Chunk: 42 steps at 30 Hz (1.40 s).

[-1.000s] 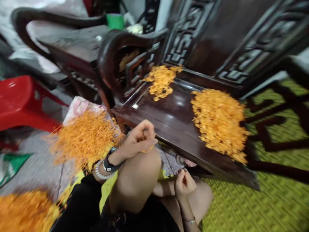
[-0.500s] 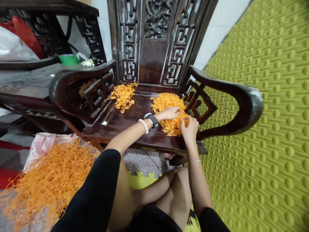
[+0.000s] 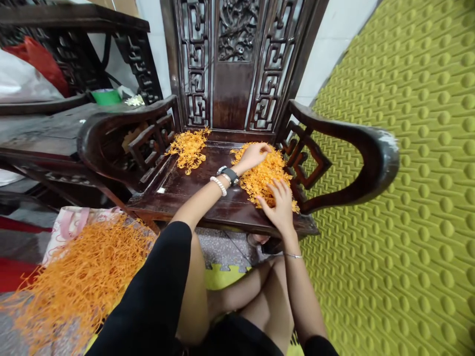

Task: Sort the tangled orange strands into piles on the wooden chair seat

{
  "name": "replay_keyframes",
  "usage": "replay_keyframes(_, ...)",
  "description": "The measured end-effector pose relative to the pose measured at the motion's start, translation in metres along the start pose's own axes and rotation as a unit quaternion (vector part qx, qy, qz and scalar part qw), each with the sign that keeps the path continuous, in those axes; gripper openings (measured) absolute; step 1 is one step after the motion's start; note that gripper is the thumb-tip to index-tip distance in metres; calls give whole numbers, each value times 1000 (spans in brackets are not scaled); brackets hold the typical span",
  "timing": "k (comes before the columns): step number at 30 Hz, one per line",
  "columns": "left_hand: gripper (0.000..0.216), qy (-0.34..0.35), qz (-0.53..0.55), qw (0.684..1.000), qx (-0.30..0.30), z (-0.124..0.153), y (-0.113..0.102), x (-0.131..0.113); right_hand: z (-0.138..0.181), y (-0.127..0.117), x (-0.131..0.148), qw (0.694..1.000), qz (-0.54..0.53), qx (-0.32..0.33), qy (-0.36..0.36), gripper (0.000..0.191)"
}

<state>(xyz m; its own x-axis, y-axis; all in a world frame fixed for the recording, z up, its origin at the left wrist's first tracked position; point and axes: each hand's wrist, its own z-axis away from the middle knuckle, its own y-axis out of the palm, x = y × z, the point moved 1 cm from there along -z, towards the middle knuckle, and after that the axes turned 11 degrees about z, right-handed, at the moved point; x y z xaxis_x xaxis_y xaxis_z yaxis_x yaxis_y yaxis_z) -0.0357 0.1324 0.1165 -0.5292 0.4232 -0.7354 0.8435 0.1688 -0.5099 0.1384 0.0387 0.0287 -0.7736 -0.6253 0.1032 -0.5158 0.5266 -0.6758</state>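
Observation:
Small curly orange plastic-looking pieces form a large pile (image 3: 256, 175) on the right side of a dark wooden chair seat (image 3: 218, 183). My left hand (image 3: 253, 155), wearing a black watch and a beaded bracelet, is over the far part of this pile with its fingers pinched together; what they hold is too small to make out. At the near right edge of the pile, my right hand (image 3: 280, 203) rests with its fingers spread over the pieces. A smaller pile of similar pieces (image 3: 189, 148) lies at the seat's back left.
A big heap of stringy orange pieces (image 3: 92, 267) spills beside a white-and-pink bag (image 3: 69, 225) at lower left. The chair's curved right arm (image 3: 382, 163) stands near a yellow bumpy mat (image 3: 419, 198). A green container (image 3: 106, 96) sits on the left side table.
My left hand has moved away from me and slightly left over the pile. My right hand has gone from a pinch to spread fingers and shifted slightly left and nearer.

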Motion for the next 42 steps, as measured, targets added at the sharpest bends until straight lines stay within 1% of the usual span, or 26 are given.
replay_keyframes(2,26,-41,-31,998,-22,2,-22,11,-1,2,6,991,2,94,-91,49)
replay_keyframes(3,28,-69,-48,996,-29,4,-32,18,-1,3,9,985,8,132,-111,47)
replay_keyframes(4,32,-100,-64,992,-31,7,-40,26,-1,4,10,981,14,157,-113,45)
replay_keyframes(6,46,-160,-91,983,-20,16,-46,43,-1,5,10,980,24,174,-92,44)
replay_keyframes(8,61,-206,-108,972,8,27,-40,58,-1,4,10,981,26,169,-88,44)
replay_keyframes(10,70,-237,-118,963,41,37,-24,68,-1,1,10,982,23,155,-104,48)
replay_keyframes(12,75,-248,-127,958,68,44,-7,73,-1,-2,10,986,19,130,-105,53)
replay_keyframes(14,77,-239,-135,958,85,46,6,74,0,-4,9,991,14,104,-86,55)
replay_keyframes(16,74,-227,-141,959,92,43,11,73,2,-3,7,993,3,94,-65,57)
replay_keyframes(19,67,-218,-147,961,84,34,5,69,4,2,2,993,-24,107,-43,58)
replay_keyframes(21,66,-218,-162,961,52,29,-7,68,4,6,0,992,-38,114,-39,58)
replay_keyframes(23,65,-219,-191,957,-11,27,-25,67,4,7,-1,992,-47,109,-38,57)
replay_keyframes(25,58,-214,-226,946,-84,28,-49,69,3,5,0,994,-54,92,-37,54)
replay_keyframes(27,50,-204,-282,924,-160,32,-76,73,2,1,1,995,-58,70,-36,53)
replay_keyframes(28,49,-204,-318,904,-198,35,-89,77,2,-1,2,996,-58,60,-35,52)
replay_keyframes(29,49,-217,-348,882,-233,39,-103,81,2,-3,2,996,-58,54,-34,52)
replay_keyframes(30,52,-248,-359,863,-255,44,-116,87,2,-4,3,996,-58,52,-34,52)
replay_keyframes(32,54,-346,-326,835,-277,54,-137,99,3,-6,3,996,-57,56,-34,52)
replay_keyframes(34,46,-394,-286,832,-268,62,-153,110,4,-5,2,996,-57,63,-34,51)
replay_keyframes(35,40,-401,-274,835,-261,65,-159,113,4,-5,1,996,-56,64,-33,50)
replay_keyframes(37,32,-393,-266,842,-257,68,-168,115,4,-4,1,997,-51,59,-26,48)
replay_keyframes(39,36,-379,-266,845,-269,68,-173,112,4,-5,0,998,-44,40,-13,45)
replay_keyframes(42,49,-350,-272,844,-301,67,-179,102,4,-9,1,999,-40,-16,2,39)
